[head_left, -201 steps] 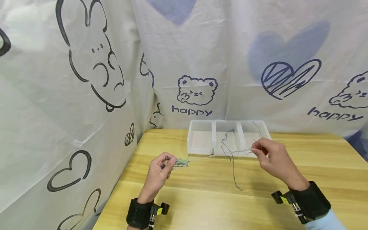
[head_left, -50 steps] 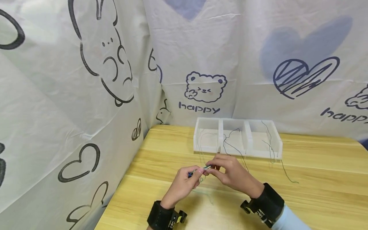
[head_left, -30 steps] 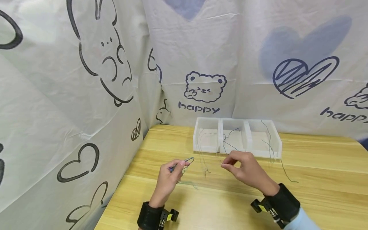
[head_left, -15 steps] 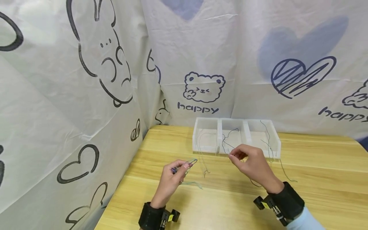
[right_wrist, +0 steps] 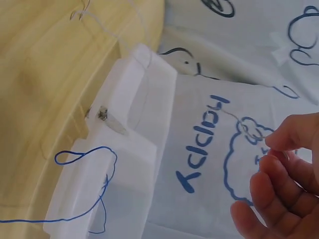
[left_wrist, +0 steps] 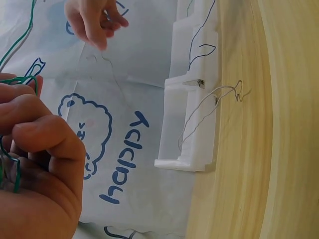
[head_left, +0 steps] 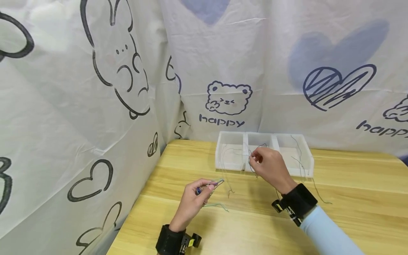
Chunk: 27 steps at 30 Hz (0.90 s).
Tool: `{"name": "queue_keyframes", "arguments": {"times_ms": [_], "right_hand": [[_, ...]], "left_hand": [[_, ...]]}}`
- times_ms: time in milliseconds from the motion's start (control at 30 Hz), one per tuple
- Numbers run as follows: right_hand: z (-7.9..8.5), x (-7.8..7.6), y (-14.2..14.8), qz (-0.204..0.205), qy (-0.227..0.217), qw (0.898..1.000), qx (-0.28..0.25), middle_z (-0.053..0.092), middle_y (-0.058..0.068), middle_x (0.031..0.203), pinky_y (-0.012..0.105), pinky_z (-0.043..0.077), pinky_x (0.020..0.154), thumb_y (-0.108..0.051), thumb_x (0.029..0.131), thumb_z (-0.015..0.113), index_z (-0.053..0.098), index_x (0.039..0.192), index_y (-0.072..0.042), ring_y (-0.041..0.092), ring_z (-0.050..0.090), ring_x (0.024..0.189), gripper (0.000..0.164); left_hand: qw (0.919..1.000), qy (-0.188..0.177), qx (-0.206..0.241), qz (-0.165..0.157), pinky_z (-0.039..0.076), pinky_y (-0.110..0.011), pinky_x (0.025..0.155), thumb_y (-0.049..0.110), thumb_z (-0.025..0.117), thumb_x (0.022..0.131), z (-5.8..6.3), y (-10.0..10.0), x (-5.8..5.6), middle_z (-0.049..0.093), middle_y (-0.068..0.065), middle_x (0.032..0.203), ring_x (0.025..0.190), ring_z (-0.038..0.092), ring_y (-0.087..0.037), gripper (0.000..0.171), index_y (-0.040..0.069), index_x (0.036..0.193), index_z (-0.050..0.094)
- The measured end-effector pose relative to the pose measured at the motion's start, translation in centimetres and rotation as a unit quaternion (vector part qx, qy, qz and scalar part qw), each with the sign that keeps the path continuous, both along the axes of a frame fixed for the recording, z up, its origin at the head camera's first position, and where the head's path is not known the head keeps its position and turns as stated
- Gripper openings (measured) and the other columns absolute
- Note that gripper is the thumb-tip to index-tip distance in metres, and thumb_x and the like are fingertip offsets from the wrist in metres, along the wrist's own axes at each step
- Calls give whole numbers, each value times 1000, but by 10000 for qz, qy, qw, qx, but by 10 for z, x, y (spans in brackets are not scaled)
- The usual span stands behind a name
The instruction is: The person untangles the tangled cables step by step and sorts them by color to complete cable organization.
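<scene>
My left hand [head_left: 191,198] holds a small tangled bundle of green, blue and pale threads [head_left: 219,182] between thumb and fingers, above the table. From it a loose green end [head_left: 220,204] trails. My right hand [head_left: 271,166] is over the middle of a white three-compartment tray [head_left: 231,165], thumb and fingertips pinching a thin whitish thread [right_wrist: 232,115] that dangles free. A pale thread [left_wrist: 219,89] hangs over the front of the left compartment. Blue thread [right_wrist: 45,220] lies in the middle one and reaches out over its front. The right one has a greenish thread [head_left: 317,193] hanging out.
The tray stands at the back of the wooden table [head_left: 242,230], close to a white printed curtain [head_left: 283,106]. Another curtain [head_left: 57,124] borders the left side. Both wrists wear black straps with small cameras [head_left: 299,200].
Hands were together 1.7 s ago, then parted. My right hand has since moved forward over the tray with a thread. The left compartment gained a pale thread since 6.7 s ago.
</scene>
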State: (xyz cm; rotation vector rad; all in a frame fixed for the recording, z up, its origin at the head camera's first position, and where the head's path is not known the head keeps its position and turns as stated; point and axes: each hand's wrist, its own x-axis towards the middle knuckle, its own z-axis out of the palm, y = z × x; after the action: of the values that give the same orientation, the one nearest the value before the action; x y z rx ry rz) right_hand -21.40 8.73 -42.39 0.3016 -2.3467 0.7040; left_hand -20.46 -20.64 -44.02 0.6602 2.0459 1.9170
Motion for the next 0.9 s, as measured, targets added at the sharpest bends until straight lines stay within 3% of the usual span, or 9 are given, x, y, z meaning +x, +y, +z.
{"name": "queue_keyframes", "arguments": {"times_ms": [333, 567, 733, 900], "right_hand": [[-7, -31, -17, -286, -581, 9968, 475, 65, 8, 77, 39, 52, 63, -1, 84, 74, 70, 82, -4, 23, 62, 70, 5], [-26, -47, -22, -516, -1041, 9919, 515, 65, 9, 79, 41, 54, 65, -4, 87, 75, 73, 86, 0, 26, 64, 72, 5], [-39, -48, -25, -559, -1369, 9871, 612, 65, 11, 81, 41, 54, 63, -9, 87, 80, 74, 95, 2, 25, 65, 70, 15], [-35, -44, -31, -357, -1138, 9921, 391, 67, 10, 82, 40, 53, 62, -9, 91, 75, 74, 95, 0, 24, 65, 71, 10]], "left_hand": [[9998, 109, -123, -134, 35, -20, 54, 20, 64, 102, -3, 3, -2, 60, -4, 75, 61, 50, -10, 23, 6, 118, 73], [9996, 131, -181, -162, 37, -19, 53, 21, 65, 101, -3, 9, 1, 61, -10, 73, 61, 53, -11, 22, 7, 116, 74], [9995, 95, -212, -214, 37, -19, 52, 23, 65, 101, -4, 12, 2, 61, -17, 74, 60, 52, -10, 23, 8, 116, 73], [9996, 26, -150, -228, 37, -19, 49, 24, 66, 101, -2, 10, 2, 58, -6, 69, 53, 47, -7, 25, 9, 120, 72]]}}
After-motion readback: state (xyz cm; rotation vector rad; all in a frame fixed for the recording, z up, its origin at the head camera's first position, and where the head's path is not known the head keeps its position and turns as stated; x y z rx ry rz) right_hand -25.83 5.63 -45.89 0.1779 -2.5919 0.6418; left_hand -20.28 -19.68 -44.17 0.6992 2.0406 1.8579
